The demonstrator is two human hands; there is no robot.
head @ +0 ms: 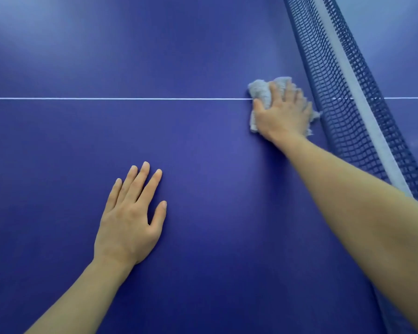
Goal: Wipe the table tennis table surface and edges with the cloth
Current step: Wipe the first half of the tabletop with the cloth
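The blue table tennis table (203,153) fills the view, with a thin white centre line (118,98) running left to right. My right hand (284,112) presses flat on a crumpled pale grey cloth (260,92) that lies across the white line, close beside the net. Its fingers are straight and spread over the cloth. My left hand (130,218) rests palm down on the bare table surface at lower left, fingers straight.
The blue mesh net (343,104) with its white top band runs diagonally down the right side, just right of the cloth. Beyond it lies the table's other half (401,56).
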